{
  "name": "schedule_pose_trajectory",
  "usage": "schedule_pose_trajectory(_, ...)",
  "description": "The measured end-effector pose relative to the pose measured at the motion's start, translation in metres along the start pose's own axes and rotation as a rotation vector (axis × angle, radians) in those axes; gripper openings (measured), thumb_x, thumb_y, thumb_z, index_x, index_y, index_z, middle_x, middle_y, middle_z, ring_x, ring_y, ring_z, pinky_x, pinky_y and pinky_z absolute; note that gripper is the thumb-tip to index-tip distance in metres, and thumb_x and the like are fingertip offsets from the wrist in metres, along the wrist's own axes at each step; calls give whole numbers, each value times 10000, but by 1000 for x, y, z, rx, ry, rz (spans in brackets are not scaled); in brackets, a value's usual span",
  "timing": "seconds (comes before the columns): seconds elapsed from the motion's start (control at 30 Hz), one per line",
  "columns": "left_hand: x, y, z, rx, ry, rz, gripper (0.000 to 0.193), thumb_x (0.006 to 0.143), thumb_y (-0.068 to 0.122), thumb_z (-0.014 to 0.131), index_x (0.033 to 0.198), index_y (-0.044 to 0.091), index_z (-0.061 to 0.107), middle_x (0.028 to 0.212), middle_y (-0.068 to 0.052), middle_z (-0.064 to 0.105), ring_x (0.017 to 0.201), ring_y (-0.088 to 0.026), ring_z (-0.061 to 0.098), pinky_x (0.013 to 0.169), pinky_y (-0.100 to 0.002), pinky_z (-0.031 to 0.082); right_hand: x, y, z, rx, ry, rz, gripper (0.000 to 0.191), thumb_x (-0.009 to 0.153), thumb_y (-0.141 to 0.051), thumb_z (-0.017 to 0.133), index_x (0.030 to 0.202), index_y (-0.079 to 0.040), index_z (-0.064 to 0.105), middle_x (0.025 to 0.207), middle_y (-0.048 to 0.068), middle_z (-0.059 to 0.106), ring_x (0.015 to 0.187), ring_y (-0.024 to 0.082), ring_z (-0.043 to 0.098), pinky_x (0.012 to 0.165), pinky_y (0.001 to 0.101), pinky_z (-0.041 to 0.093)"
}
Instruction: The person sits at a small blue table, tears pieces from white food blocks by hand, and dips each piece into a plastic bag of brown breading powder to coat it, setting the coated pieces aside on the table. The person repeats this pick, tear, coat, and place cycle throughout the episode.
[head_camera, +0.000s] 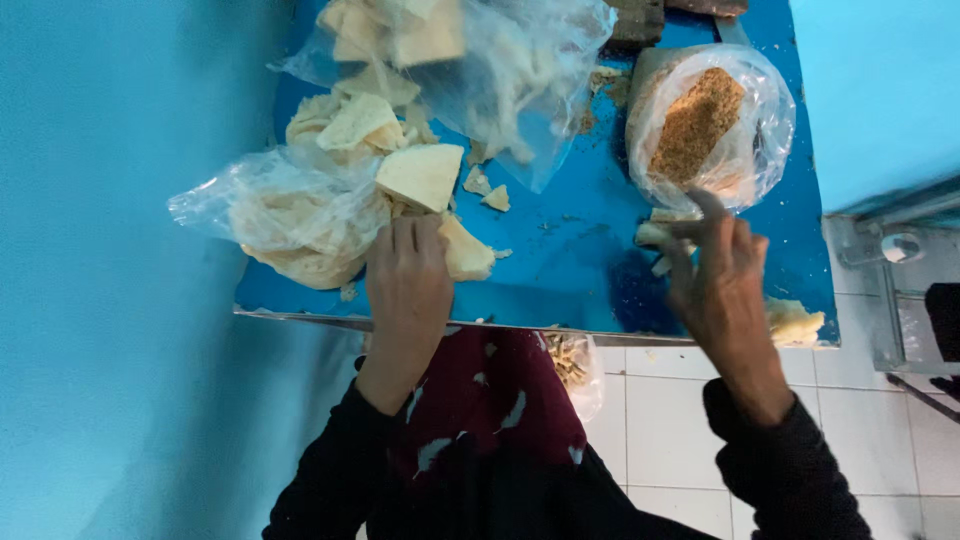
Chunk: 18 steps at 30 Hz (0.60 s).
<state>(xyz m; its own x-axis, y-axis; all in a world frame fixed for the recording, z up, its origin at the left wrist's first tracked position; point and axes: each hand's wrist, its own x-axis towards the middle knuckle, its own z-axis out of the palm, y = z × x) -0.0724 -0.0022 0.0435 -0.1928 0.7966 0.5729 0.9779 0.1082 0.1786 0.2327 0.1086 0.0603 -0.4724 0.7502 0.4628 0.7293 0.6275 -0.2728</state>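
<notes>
My blue desk (580, 270) carries loose pale wedge-shaped pieces (420, 175), crumbs, and clear plastic bags (290, 205) holding more of them. Near its right side sits a bag of brown crumbly powder (700, 125).

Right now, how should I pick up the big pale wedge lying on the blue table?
Pinch the pale wedge across its thick straight edge, coming from the bare blue table side. That side looks open; the other sides are crowded by a plastic bag, more pieces and the left hand.
</notes>
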Motion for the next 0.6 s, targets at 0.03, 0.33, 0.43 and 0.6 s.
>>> schedule_pose_trajectory(0.03, 2, -2, 1, 13, 5, 0, 177, 964, 116, 719, 1089, 29, 630, 1003, -138, 617, 987, -317, 614, 806, -443, 514, -1, 6, -3, -89, 20, -36, 547, 997, 22, 701, 1491, -6, 467, 1122, 61, 740, 1026, 244, 615, 954, 448, 403)
schedule_pose_trajectory(0.33, 7, -10, -6, -308, 11, -110, 67, 986, 88, 655, 1022, 50, 613, 985, -113, 645, 981, -344, 640, 802, -472, 514, 15, -92, 29, 359, -29, -195, 489, 903, 13, 694, 1340, -134, 533, 1358, 190, 656, 1192, 379, 641, 978, 457, 533)
schedule_pose_trajectory(0.43, 4, -13, -15, -434, -29, -215, 67, 1024, 71, 632, 1083, 42, 619, 1020, -134, 649, 980, -366, 646, 781, -484, 515, 31, -141, 65, 640, -217, -175, 589, 938, -58, 713, 1458, -57, 435, 1210, 130, 716, 1130, 363, 674, 897, 435, 555)
schedule_pose_trajectory(0.6, -10, -13, -29, -498, -14, -227, 250, 963, 80, 690, 1194, 46, 599, 1122, -151, 636, 1041, -368, 636, 860, -486, 509, 54, -144, 86, 679, -377, 75, 544, 957, -89, 676, 1458, -101, 464, 1067, 95, 779, 992, 290, 746, 767, 398, 592)
